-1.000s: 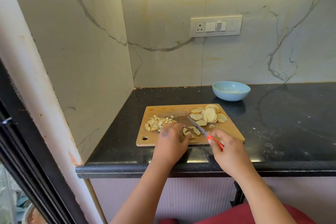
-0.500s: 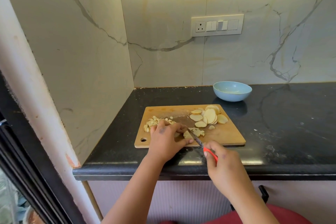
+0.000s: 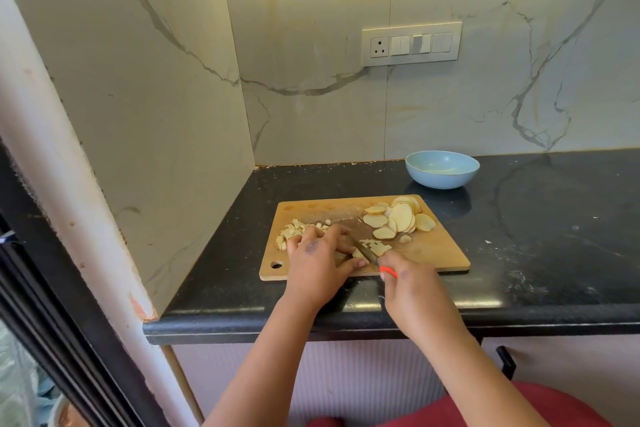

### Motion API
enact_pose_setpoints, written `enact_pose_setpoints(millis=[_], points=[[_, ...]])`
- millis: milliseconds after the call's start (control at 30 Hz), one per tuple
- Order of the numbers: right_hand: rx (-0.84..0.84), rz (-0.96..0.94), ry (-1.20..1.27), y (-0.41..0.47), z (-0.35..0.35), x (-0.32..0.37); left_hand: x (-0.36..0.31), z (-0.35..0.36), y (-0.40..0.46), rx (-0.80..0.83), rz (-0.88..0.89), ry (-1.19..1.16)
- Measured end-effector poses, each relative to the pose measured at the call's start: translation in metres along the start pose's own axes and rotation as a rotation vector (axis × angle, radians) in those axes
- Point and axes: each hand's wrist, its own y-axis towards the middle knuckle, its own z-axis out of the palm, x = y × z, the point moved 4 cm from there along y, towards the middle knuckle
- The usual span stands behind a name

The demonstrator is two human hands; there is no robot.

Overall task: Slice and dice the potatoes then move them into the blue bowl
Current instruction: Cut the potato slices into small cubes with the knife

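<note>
A wooden cutting board [image 3: 436,253] lies on the black counter. Round potato slices [image 3: 401,217] are piled at its far right. Diced potato [image 3: 294,229] lies at the far left, partly behind my left hand [image 3: 318,260]. That hand holds down potato pieces [image 3: 375,248] at the board's near middle, fingers curled over them. My right hand [image 3: 412,291] grips the knife [image 3: 367,251] by its orange handle, blade angled across those pieces. The blue bowl [image 3: 442,169] stands behind the board, with nothing visible inside.
Marble walls close off the left and back of the counter [image 3: 554,236]. A switch plate [image 3: 411,43] is on the back wall. The counter's front edge runs just below the board. White specks dot the counter to the right.
My left hand has shifted a little left and back over the pieces. The knife blade has moved along the pieces under it. The camera has tilted slightly.
</note>
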Motion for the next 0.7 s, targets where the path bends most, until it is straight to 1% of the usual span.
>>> enact_pose_setpoints(millis=[67, 133, 300, 533, 700], points=[[-0.076, -0.022, 0.076, -0.006, -0.006, -0.003, 0.000, -0.001, 0.000, 0.012, -0.009, -0.013], [-0.106, -0.041, 0.135, -0.015, -0.011, -0.006, 0.001, -0.001, -0.002, 0.003, -0.007, -0.028], [-0.065, -0.100, 0.105, -0.027, -0.008, -0.009, 0.001, -0.003, -0.005, -0.040, 0.000, -0.067], [-0.010, -0.063, 0.076, -0.019, -0.007, -0.003, -0.003, -0.003, -0.006, -0.093, 0.078, 0.020], [0.048, -0.035, -0.058, -0.007, 0.000, 0.007, -0.004, 0.002, -0.007, -0.138, 0.154, 0.110]])
